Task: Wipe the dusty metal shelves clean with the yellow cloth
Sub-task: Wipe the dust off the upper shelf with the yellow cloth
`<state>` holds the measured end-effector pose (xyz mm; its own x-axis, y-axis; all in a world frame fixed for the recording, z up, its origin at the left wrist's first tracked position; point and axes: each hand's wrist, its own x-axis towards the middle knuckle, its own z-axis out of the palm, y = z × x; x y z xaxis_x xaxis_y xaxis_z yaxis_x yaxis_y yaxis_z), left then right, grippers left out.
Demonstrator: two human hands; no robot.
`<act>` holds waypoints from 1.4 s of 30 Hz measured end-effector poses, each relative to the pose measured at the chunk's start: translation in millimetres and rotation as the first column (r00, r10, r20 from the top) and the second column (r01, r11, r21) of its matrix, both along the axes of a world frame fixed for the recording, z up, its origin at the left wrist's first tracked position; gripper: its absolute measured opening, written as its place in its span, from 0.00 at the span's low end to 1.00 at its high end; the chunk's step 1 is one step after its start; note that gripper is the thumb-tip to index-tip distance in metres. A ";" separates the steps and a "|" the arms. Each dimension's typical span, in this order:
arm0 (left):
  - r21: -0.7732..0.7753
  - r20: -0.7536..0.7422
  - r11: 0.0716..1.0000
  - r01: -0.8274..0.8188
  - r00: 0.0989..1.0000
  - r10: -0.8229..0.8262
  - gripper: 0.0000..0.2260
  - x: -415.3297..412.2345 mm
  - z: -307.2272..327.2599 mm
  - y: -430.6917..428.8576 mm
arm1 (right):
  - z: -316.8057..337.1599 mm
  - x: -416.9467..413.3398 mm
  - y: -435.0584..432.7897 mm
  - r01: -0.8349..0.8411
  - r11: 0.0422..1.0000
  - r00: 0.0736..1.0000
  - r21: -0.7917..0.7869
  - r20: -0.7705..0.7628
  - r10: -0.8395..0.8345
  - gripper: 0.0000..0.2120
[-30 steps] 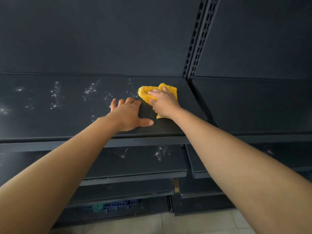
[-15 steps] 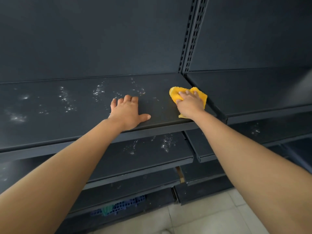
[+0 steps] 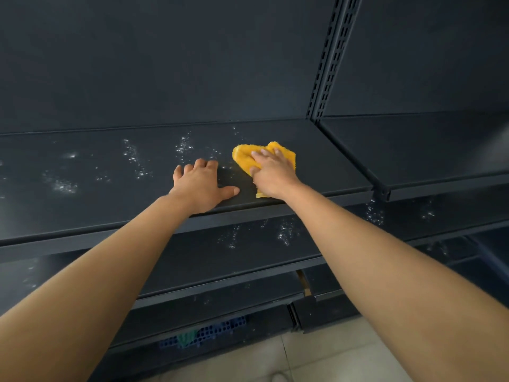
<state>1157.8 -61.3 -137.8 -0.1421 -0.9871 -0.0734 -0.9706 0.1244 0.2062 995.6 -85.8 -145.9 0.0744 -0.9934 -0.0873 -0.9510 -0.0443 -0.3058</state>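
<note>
The yellow cloth [image 3: 243,158] lies on the top dark metal shelf [image 3: 96,194], right of its middle. My right hand [image 3: 271,175] presses down on the cloth with fingers stretched over it, and yellow shows beyond the fingertips and under the wrist. My left hand [image 3: 199,186] rests flat on the shelf just left of the cloth, thumb pointing toward it. White dust specks [image 3: 135,158] spread over the shelf to the left of both hands. The shelf surface right of the cloth looks dark and free of specks.
A slotted upright post [image 3: 330,59] divides this bay from the neighbouring shelf [image 3: 413,150] on the right. Lower shelves [image 3: 248,244] carry dust patches too. A blue crate [image 3: 209,330] sits under the bottom shelf, above the tiled floor [image 3: 330,354].
My right hand slid the cloth toward the shelf's right end, then back left, close to my left hand. My left hand stayed planted on the shelf.
</note>
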 end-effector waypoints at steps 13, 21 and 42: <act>-0.023 -0.011 1.000 0.013 1.000 -0.014 0.35 21.7 -3.4 10.6 | -0.8 -12.6 3.7 0.230 0.973 0.972 0.030 -0.060 -0.228 0.25; -0.025 -0.013 0.999 -0.041 0.999 0.041 0.36 50.0 -5.9 22.3 | -2.7 78.0 12.5 0.018 1.000 1.000 0.004 -0.018 -0.017 0.25; -0.014 -0.009 0.999 0.053 0.999 -0.053 0.36 5.2 5.9 -28.9 | -9.6 -20.2 -55.9 0.191 0.978 0.980 -0.080 -0.047 -0.195 0.26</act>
